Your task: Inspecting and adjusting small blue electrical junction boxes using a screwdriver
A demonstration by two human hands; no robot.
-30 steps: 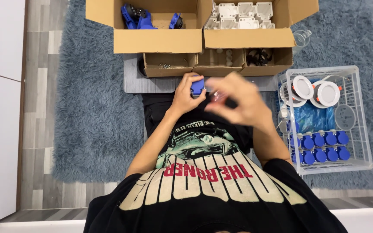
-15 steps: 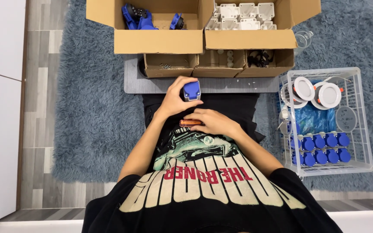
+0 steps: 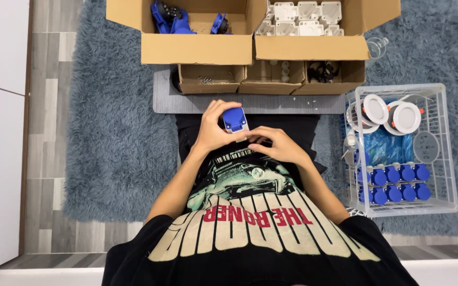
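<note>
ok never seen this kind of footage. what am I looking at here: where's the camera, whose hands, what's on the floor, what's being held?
There is no machine here. A person wears one camera on the head, looking straight down at their own lap and bare hands.

The left hand grips a small blue and white plastic part. The right hand rests just beside it, on the lap; I cannot tell if it holds anything.

Ahead, on a grey mat over a shaggy blue-grey rug, stand open cardboard boxes: one with blue parts, one with white housings, and smaller ones with small bits. On the person's right, a clear crate holds rows of blue pieces and round white fittings.
</note>
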